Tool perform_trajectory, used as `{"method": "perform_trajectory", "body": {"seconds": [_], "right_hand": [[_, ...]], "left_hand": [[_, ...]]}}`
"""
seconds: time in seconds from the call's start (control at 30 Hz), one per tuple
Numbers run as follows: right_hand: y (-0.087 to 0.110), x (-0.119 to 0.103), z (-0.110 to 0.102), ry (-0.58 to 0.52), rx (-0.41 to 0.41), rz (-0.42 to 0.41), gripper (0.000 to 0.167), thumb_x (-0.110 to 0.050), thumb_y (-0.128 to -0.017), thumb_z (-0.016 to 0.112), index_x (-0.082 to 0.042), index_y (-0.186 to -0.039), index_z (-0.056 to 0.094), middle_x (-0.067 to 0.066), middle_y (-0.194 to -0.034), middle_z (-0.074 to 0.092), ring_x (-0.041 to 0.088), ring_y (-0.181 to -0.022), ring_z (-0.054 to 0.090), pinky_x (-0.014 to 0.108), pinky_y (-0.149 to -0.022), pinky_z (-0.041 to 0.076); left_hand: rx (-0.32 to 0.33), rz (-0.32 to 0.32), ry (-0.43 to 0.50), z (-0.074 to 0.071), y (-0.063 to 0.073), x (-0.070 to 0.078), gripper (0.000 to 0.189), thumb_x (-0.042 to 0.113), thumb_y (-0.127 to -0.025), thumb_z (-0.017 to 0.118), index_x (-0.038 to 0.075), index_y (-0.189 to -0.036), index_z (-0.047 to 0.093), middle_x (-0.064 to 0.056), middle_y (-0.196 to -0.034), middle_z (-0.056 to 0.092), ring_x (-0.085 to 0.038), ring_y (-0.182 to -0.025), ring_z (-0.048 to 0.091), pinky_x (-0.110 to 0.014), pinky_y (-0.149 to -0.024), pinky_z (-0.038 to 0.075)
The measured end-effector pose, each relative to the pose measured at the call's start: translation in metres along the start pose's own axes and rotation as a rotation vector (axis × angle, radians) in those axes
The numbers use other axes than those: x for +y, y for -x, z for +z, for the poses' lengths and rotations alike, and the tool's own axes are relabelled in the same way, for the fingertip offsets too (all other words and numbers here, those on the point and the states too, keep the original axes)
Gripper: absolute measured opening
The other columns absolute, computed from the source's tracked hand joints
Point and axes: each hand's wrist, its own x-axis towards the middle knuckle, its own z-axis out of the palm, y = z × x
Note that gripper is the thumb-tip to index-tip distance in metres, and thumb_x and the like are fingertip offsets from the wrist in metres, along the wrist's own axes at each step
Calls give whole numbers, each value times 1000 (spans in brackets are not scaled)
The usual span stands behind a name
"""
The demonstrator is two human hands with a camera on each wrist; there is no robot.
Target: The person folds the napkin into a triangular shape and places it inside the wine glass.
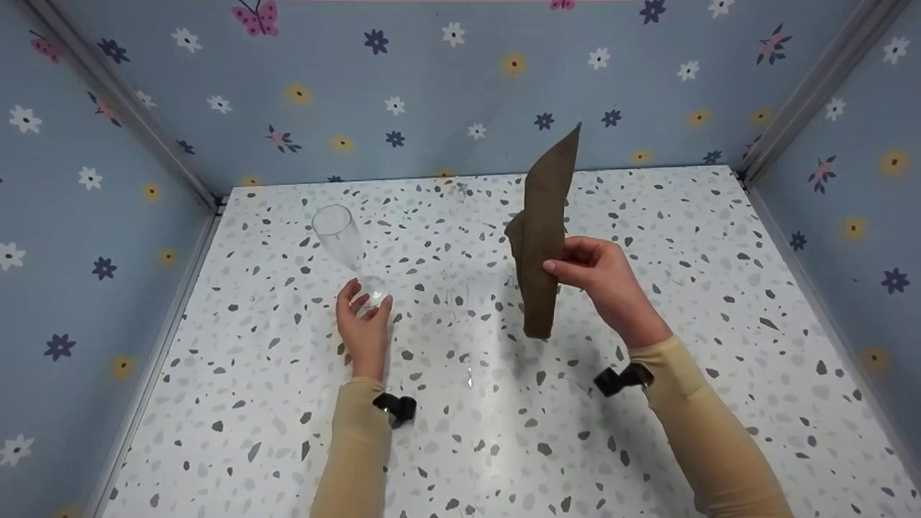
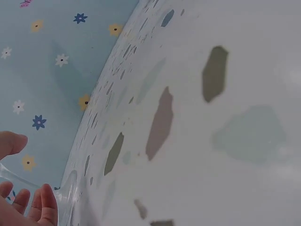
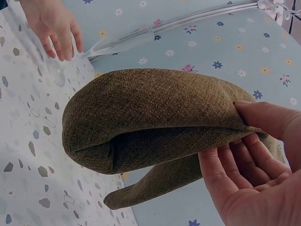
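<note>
A clear stemmed glass (image 1: 338, 234) appears to stand upright at the left of the table, its bowl away from me. My left hand (image 1: 364, 331) is at its foot, thumb and fingers apart on either side. In the left wrist view, part of the clear glass (image 2: 68, 195) shows beside the fingertips; whether they touch it I cannot tell. My right hand (image 1: 601, 280) pinches a folded brown cloth (image 1: 541, 230) at its right edge, thumb on the near side. The cloth is held above the table, and its open fold (image 3: 155, 101) faces the right wrist camera.
The white speckled tabletop (image 1: 468, 432) lies below both hands. Blue flowered panels (image 1: 432, 79) enclose it at the back and both sides. Black wrist cameras (image 1: 396, 409) are strapped on over the beige sleeves (image 1: 712, 432).
</note>
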Motion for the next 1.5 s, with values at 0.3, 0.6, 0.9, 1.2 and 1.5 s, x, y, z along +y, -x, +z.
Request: {"method": "perform_trajectory", "body": {"seconds": [0.3,0.6,0.9,1.2,1.5], "right_hand": [[0,0,0,-3,-1,1,32,-10,-82,76,4,-109,66,17,-99,64,26,-92,62,35,-82,52],[0,-1,0,6,-5,14,34,-12,-82,76,3,-111,66,18,-102,64,27,-94,62,36,-84,52],[0,-1,1,-12,-3,15,33,-10,-82,76,3,-111,66,18,-101,64,26,-93,62,35,-83,52],[1,-2,1,-22,-2,24,34,-10,-82,76,3,-111,66,18,-102,64,26,-94,63,36,-84,52],[1,-3,1,-4,6,29,34,-11,-82,76,3,-111,65,18,-102,64,27,-95,62,35,-83,53]], "left_hand": [[15,39,-43,9,-2,-1,64,2,-83,73,6,-139,43,-10,-135,44,-33,-120,44,-42,-94,42],[50,27,-58,12,-10,-1,57,1,-85,70,3,-136,45,-11,-134,47,-30,-122,43,-38,-100,36],[66,28,-33,16,-16,-3,49,0,-90,63,3,-136,45,-14,-134,48,-28,-124,45,-39,-100,37],[74,59,-20,17,-17,-3,44,3,-92,62,2,-134,47,-21,-126,50,-35,-116,47,-42,-98,36],[106,59,-80,21,-17,-3,29,6,-94,61,0,-122,56,-14,-111,57,-21,-104,54,-33,-94,41]]}}
